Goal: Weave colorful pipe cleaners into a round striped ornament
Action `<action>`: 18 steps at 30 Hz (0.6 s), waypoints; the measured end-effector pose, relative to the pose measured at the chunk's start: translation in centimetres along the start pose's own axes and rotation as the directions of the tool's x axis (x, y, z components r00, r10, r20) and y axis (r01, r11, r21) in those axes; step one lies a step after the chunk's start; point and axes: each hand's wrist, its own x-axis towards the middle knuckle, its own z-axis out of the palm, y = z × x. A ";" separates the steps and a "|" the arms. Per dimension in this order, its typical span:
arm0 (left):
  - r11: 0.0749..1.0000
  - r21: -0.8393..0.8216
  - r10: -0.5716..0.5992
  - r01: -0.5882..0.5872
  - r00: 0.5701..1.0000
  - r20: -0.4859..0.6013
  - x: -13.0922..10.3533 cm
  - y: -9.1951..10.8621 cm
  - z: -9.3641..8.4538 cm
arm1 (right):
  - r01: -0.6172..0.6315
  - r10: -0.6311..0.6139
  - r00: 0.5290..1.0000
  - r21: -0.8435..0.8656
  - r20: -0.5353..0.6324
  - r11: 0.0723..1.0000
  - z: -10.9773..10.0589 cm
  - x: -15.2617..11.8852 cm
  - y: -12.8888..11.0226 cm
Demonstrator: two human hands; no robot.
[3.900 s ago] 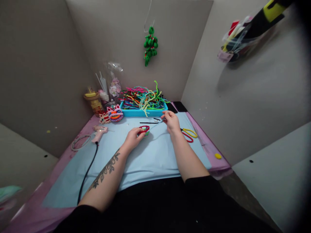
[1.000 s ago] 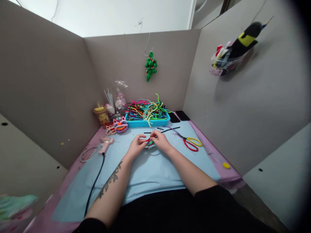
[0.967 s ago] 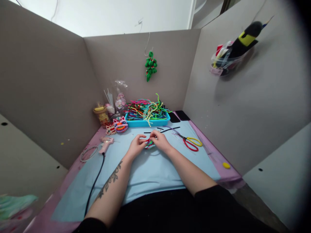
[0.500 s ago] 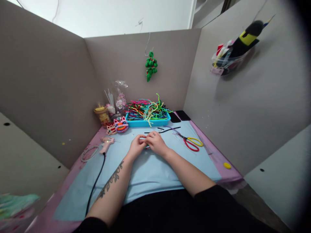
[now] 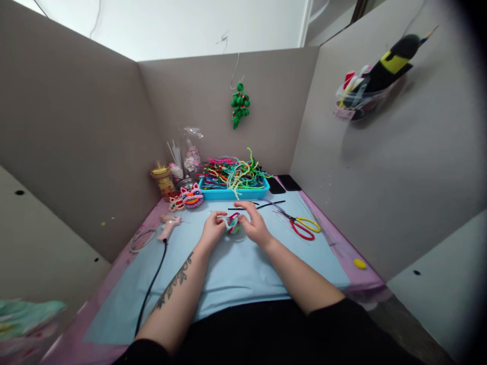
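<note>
A small piece of bent pipe cleaners [image 5: 233, 224], in green, red and pale blue, is between my hands above the blue cloth. My left hand [image 5: 214, 227] pinches its left side with thumb and fingers. On the other side is my right hand [image 5: 254, 223], its fingers spread and its thumb close by the piece; whether the thumb touches it I cannot tell. Just beyond the hands lie black pipe cleaner strips [image 5: 271, 205]. To the right rest scissors [image 5: 300, 224] with one red and one yellow handle.
A blue tray [image 5: 234, 193] heaped with coloured pipe cleaners stands at the back. Two lion-head figures [image 5: 192, 196], a brown cup [image 5: 163, 182] and a pink glue gun [image 5: 168, 228] with a black cord are on the left. Dark phone-like slabs [image 5: 289, 183] lie at the back right.
My right hand has drawn away to the right and spread its fingers, uncovering the pipe cleaner piece. My left hand stays at its left side. The view has shifted slightly.
</note>
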 end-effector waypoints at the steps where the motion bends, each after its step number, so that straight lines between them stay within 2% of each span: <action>1: 0.999 -0.025 -0.031 0.032 0.999 0.008 0.0 0.0 0.0 | -0.037 0.036 0.999 -0.026 -0.018 0.999 -0.5 0.2 0.7; 5: 0.990 -0.093 -0.102 0.102 0.995 -0.003 -0.1 0.3 0.0 | 0.055 -0.039 0.982 -0.083 0.185 0.995 -1.1 0.6 2.9; 8: 0.986 -0.113 -0.126 0.125 0.992 0.001 -0.2 0.5 0.1 | 0.093 -0.060 0.963 -0.115 0.262 0.989 -0.5 0.3 3.4; 12: 0.988 -0.094 -0.120 0.122 0.992 0.023 -0.1 0.5 0.2 | 0.073 -0.037 0.967 -0.135 0.252 0.988 0.2 0.2 3.7; 18: 0.986 -0.101 -0.125 0.136 0.986 0.114 -0.2 0.5 0.3 | -0.130 0.136 0.980 -0.046 0.149 0.990 0.0 0.6 4.3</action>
